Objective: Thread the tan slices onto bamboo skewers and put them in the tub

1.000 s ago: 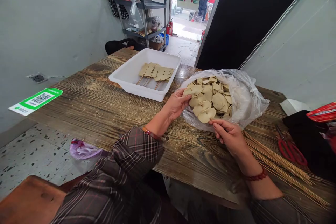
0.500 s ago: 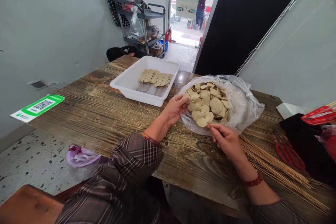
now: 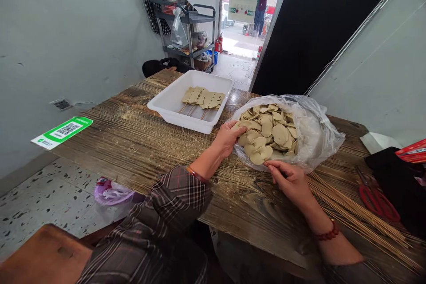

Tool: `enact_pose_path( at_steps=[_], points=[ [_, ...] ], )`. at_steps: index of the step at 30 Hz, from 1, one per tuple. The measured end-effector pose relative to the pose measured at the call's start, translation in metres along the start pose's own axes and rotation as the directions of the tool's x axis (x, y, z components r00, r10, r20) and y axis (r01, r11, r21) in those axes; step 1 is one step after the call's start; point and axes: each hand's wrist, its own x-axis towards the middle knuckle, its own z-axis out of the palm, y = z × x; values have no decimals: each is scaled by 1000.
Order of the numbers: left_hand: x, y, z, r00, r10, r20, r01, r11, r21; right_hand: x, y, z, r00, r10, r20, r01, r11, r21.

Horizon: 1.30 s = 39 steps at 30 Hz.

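A clear plastic bag [image 3: 316,135] full of round beige slices [image 3: 281,135] lies open on the wooden table. At its left edge, my left hand [image 3: 229,137] pinches the upper end of a row of overlapping slices. My right hand [image 3: 289,179] grips a thin stick whose tip end enters the lowest slice [image 3: 261,155] of that row. The rest of the stick is mostly hidden by my right hand. In a white tray [image 3: 179,118] to the left lie several skewered flat slices [image 3: 203,97], their sticks pointing toward me.
Loose bamboo sticks [image 3: 362,217] lie right of my right hand, beside red-handled scissors [image 3: 379,202] and a black cloth [image 3: 396,186]. A green-and-white QR card [image 3: 63,132] sits at the table's left edge. A cart [image 3: 199,18] stands behind, by the doorway.
The whole view has shifted, so the scene sits slightly farther right. Both hands keep their hold on the slices and the stick, with little visible movement relative to the bag.
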Motion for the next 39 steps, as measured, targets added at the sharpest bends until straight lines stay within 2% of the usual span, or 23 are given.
enact_pose_path(
  at_steps=[3, 5, 10, 13, 17, 27, 32, 39],
  points=[
    [1, -8, 2, 990, 94, -108, -88, 994, 62, -1, 0, 1, 998, -56, -25, 55, 997, -49],
    [1, -8, 3, 989, 93, -119, -86, 995, 59, 0, -1, 1, 997, -68, -23, 66, 995, -69],
    [-1, 4, 1, 994, -64, 94, 71, 995, -74, 0, -5, -2, 999, 24, -22, -23, 1000, 14],
    [-2, 8, 0, 984, -91, 153, 107, 990, -96, 0, -5, -3, 997, 75, -27, -73, 995, 70],
    [-2, 5, 0, 985, -65, 161, 83, 991, -106, 0, -4, -3, 993, 114, -16, -113, 990, 90],
    [-3, -1, 2, 984, -43, 173, 55, 996, -66, 0, 0, 0, 995, 100, -11, -98, 990, 102],
    [-4, 3, 2, 985, -69, 161, 80, 995, -64, 0, 0, -1, 992, 124, 8, -123, 981, 153],
    [-4, 7, 1, 962, -147, 229, 190, 966, -177, 2, 0, -4, 985, 152, -77, -128, 958, 255]
  ],
)
